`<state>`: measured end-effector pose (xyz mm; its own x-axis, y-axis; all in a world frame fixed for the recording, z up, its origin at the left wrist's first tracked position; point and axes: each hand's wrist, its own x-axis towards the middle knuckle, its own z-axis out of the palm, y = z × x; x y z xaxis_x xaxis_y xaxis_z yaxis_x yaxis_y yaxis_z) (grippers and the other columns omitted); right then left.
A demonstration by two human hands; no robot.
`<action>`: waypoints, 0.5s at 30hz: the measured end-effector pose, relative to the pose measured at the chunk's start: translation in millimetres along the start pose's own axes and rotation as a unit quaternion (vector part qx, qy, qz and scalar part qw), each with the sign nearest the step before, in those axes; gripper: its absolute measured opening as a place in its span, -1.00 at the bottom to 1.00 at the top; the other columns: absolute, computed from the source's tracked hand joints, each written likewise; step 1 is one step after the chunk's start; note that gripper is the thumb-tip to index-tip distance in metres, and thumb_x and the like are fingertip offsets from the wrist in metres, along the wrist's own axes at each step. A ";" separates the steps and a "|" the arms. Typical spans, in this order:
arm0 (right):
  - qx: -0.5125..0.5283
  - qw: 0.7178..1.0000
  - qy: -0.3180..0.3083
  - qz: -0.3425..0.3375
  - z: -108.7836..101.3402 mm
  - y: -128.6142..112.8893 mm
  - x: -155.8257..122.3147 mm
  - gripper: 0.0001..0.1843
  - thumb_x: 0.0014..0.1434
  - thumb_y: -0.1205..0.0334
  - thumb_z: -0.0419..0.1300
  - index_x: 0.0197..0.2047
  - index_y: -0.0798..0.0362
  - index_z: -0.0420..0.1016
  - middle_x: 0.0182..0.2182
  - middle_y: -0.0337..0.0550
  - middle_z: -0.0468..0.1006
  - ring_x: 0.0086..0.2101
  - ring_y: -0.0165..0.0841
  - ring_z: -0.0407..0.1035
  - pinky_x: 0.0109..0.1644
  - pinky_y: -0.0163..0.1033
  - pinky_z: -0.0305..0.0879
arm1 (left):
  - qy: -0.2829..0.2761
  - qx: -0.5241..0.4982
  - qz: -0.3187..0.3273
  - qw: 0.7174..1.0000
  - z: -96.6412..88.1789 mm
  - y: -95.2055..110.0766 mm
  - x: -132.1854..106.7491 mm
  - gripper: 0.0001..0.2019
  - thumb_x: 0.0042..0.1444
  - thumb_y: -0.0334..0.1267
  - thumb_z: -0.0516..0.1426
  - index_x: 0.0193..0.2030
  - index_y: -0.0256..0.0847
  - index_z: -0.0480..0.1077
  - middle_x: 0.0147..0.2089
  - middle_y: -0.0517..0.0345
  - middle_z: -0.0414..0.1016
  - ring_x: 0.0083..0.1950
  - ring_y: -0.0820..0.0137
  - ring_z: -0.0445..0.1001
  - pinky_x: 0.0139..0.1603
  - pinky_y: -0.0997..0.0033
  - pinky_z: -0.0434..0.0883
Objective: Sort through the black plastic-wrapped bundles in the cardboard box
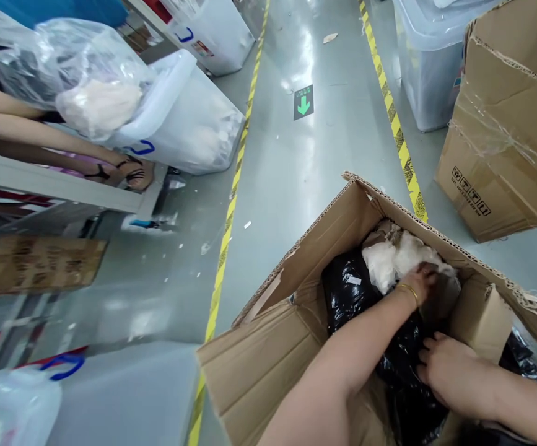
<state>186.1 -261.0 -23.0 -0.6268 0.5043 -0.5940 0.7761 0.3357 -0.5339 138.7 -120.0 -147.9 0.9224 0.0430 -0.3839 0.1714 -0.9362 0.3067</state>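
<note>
Inside an open cardboard box at the lower right lie a shiny black plastic bag and a clear plastic bag with whitish, soft-looking contents. My left hand, a gold bangle at its wrist, reaches across the black bag. Its fingers curl at the clear bag's near side, partly in shadow. Nearer to me, my right hand has bent fingers closed on the edge of the black bag. Its fingertips are partly hidden in the dark folds.
A second cardboard box and a lidded plastic bin stand at the right. Yellow-black tape lines the floor aisle. At the left are a translucent bin and another person's arm by a clear bag.
</note>
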 end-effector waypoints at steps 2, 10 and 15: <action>0.002 1.000 -0.004 0.000 1.2 0.3 -1.4 -0.78 0.28 0.32 0.32 -0.03 0.12 0.72 -0.09 0.16 0.70 0.01 0.06 0.53 0.12 0.13 0.37 | -0.011 -0.007 -0.034 0.999 4.0 -22.3 -8.3 -0.60 0.22 -0.40 0.13 0.10 -0.01 0.65 0.45 0.24 0.43 0.56 0.08 0.14 0.58 0.00 0.12; 0.001 1.000 0.022 -0.004 5.7 2.0 1.2 -0.81 0.24 0.31 0.36 -0.08 0.12 0.74 -0.14 0.14 0.71 -0.03 0.02 0.53 0.08 0.03 0.30 | -0.012 -0.044 -0.087 0.995 -5.4 -21.1 -20.9 -0.68 0.28 -0.35 0.15 0.08 -0.08 0.65 0.49 0.17 0.38 0.60 -0.03 0.08 0.59 -0.15 0.07; 0.016 0.995 0.089 0.044 6.2 5.2 -0.9 -0.86 0.22 0.34 0.32 -0.16 0.08 0.71 -0.24 0.08 0.69 -0.13 -0.05 0.51 0.01 -0.03 0.31 | -0.001 -0.085 -0.106 0.991 -38.8 -1.9 -25.8 -0.68 0.33 -0.11 0.20 0.10 -0.21 0.62 0.34 -0.04 0.54 0.52 -0.13 0.22 0.52 -0.29 0.13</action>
<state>190.3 -264.6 -28.9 -0.5322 0.6638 -0.5255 0.8231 0.2605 -0.5045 128.0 -105.8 -104.8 0.8582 0.2319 -0.4579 0.4178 -0.8338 0.3608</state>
